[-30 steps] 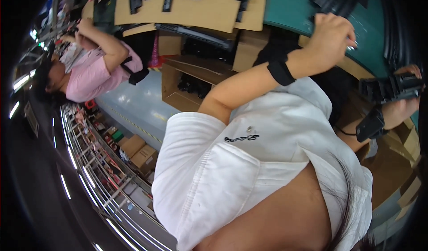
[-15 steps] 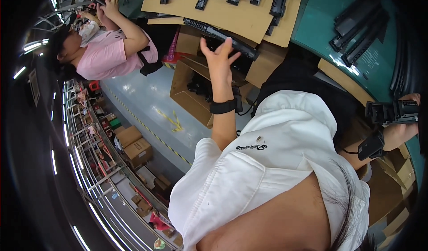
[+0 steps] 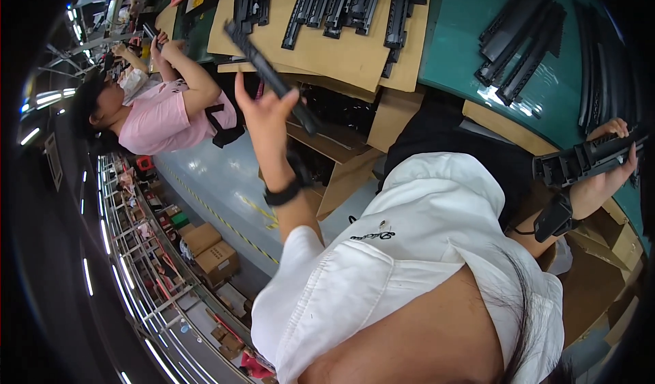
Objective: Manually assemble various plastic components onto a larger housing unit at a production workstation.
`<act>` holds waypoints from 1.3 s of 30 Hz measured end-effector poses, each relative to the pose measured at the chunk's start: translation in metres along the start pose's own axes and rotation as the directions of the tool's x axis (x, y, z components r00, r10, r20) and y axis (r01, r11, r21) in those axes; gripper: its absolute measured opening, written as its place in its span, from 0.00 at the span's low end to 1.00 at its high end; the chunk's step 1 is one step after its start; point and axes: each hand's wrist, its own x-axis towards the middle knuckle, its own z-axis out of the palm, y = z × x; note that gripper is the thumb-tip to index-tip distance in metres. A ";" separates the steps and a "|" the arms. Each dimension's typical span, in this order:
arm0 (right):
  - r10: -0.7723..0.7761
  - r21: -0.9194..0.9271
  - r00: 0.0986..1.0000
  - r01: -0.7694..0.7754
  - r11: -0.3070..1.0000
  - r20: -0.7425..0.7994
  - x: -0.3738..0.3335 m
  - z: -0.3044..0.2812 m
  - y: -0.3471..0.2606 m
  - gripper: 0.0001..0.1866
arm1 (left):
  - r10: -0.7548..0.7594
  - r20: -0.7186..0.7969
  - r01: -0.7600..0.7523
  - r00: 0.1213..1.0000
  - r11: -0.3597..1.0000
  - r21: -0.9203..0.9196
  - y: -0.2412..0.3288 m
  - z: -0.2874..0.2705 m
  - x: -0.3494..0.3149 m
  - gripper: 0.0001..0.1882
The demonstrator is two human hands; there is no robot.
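Bar (image 3: pixel 267 71): one, matte black, slim, slanting past the cardboard's (image 3: pixel 355 58) near-left corner, gripped by the left hand's (image 3: pixel 265 126) fingers. Slotted part (image 3: pixel 576 160): one, black, chunkier, right of the cardboard, gripped by the right hand's (image 3: pixel 615 177) fingers. Black strips (image 3: pixel 400 12): three clusters on cardboard, two right of it on green tabletop (image 3: pixel 447 46).

I am holding two black parts: one long part (image 3: pixel 263 63) in my left hand (image 3: pixel 266 123), one slotted part (image 3: pixel 572 168) in my right hand (image 3: pixel 616 178). Three groups of black strips (image 3: pixel 305 10) are lying on the cardboard sheet (image 3: pixel 361 63), two nearer the green desk's (image 3: pixel 457 29) right edge.
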 end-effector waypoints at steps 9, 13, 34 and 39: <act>0.097 0.095 0.993 -0.103 0.990 0.065 -0.006 0.007 0.016 0.13 | 0.325 0.250 -0.401 0.912 0.836 0.376 -0.016 0.020 0.171 0.43; 0.155 0.148 0.981 -0.171 0.974 0.117 -0.009 0.016 0.029 0.11 | 0.695 0.230 -0.632 0.681 0.400 0.664 0.002 0.051 0.161 0.23; 0.113 0.062 0.994 -0.113 0.992 0.004 0.001 0.048 0.058 0.09 | 0.799 0.577 -0.914 -0.171 0.091 -0.396 0.095 0.173 -0.041 0.12; 0.158 0.014 0.987 -0.158 0.987 -0.011 -0.002 0.046 0.060 0.09 | 0.862 0.442 -0.929 -0.249 -0.084 -0.359 0.083 0.180 -0.042 0.11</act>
